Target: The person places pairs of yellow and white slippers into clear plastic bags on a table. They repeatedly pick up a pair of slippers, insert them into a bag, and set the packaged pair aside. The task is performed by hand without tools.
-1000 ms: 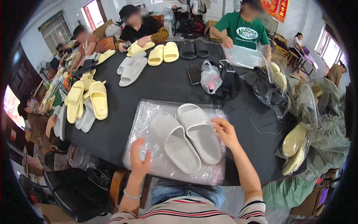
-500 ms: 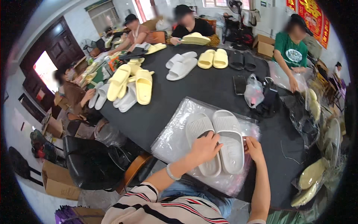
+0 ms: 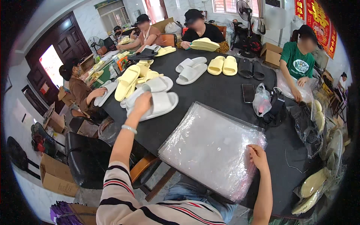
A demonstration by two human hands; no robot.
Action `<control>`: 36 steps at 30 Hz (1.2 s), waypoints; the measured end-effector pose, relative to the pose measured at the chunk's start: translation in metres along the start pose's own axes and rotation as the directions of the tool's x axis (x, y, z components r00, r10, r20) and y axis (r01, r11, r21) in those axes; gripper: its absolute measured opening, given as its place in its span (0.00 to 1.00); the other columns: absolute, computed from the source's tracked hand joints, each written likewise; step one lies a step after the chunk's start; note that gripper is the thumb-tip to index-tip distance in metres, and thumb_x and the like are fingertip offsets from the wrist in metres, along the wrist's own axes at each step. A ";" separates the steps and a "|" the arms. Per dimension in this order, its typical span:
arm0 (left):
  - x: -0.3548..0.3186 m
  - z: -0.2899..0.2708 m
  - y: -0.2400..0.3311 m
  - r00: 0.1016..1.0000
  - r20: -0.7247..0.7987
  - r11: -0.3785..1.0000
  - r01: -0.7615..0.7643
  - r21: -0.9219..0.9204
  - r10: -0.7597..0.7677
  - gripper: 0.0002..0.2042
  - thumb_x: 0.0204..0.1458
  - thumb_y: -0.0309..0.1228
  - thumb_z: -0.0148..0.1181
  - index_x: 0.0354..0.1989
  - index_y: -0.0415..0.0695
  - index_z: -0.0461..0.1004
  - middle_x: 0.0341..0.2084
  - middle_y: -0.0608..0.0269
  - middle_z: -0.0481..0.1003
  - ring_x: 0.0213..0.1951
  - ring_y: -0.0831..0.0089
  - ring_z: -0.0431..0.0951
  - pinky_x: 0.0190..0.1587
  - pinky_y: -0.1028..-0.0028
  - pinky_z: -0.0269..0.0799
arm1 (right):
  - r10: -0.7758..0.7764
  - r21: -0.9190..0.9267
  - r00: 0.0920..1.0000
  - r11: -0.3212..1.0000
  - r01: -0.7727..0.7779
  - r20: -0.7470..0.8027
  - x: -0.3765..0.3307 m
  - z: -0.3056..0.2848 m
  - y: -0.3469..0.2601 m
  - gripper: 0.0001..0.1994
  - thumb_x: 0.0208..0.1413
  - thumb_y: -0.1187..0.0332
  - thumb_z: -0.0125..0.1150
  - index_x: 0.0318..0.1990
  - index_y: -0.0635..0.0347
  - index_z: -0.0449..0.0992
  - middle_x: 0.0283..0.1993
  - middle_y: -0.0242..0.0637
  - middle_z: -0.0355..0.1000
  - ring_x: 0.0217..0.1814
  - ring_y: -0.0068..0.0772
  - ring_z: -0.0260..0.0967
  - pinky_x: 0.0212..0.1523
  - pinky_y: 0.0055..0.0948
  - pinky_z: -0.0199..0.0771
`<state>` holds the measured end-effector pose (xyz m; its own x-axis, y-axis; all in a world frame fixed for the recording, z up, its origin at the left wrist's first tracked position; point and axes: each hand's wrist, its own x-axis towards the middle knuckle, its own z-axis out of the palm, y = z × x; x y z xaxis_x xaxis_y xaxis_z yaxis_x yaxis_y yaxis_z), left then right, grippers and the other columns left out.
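My left hand (image 3: 142,104) reaches to the far left with its fingers closed on a pair of light grey slide sandals (image 3: 165,104). The pair rests against the pile of slides, its toes pointing right. Directly before me lies a stack of clear plastic bags (image 3: 210,146), its whole upper face bare. At the right edge of that stack is my right hand (image 3: 258,156), thumb and forefinger pinched on the edge of a plastic bag. Beside the grey pair, yellow slides (image 3: 127,83) lie heaped, partly hidden by it.
Farther back stand grey slides (image 3: 192,71), yellow slides (image 3: 222,65) and black slides (image 3: 251,69). A phone (image 3: 248,93) and a small knotted bag (image 3: 261,100) sit right of centre. Bagged slides (image 3: 314,183) line the right edge. Several co-workers sit around the black table (image 3: 180,125).
My left hand has carried the grey slides off the bag stack, left and away to the pile. My right hand stays at the stack's right edge. The view has shifted slightly.
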<state>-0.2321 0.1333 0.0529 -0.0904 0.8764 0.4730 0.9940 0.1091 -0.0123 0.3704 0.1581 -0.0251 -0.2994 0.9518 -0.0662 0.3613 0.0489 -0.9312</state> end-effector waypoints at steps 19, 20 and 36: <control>-0.071 0.001 0.032 0.937 0.341 0.997 0.074 0.030 -0.080 0.41 0.41 0.64 0.64 0.61 0.50 0.70 0.72 0.44 0.44 0.72 0.40 0.39 0.63 0.29 0.38 | -0.006 -0.010 1.000 1.000 0.006 -0.029 -0.001 0.001 0.005 0.11 0.62 0.69 0.57 0.49 0.60 0.78 0.32 0.29 0.69 0.28 0.17 0.66 0.23 0.19 0.72; -0.073 0.005 0.029 0.936 0.335 0.994 0.100 0.039 -0.107 0.41 0.41 0.64 0.63 0.61 0.51 0.70 0.72 0.44 0.44 0.72 0.41 0.40 0.63 0.29 0.37 | 0.008 0.011 1.000 1.000 -0.008 -0.017 0.000 0.001 0.005 0.10 0.61 0.70 0.58 0.49 0.60 0.78 0.31 0.29 0.69 0.28 0.16 0.67 0.23 0.18 0.72; -0.003 0.066 -0.060 0.844 0.219 0.869 0.495 0.031 -0.489 0.38 0.44 0.69 0.55 0.61 0.60 0.72 0.72 0.56 0.47 0.72 0.44 0.44 0.59 0.22 0.39 | 0.064 0.070 0.998 0.995 -0.065 0.016 0.002 -0.002 -0.003 0.10 0.63 0.71 0.56 0.49 0.63 0.77 0.33 0.29 0.71 0.27 0.15 0.65 0.22 0.16 0.70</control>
<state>-0.2960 0.1547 -0.0056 -0.5757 0.7896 0.2121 0.8167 0.5429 0.1958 0.3703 0.1604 -0.0218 -0.2902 0.9479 -0.1314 0.3174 -0.0342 -0.9477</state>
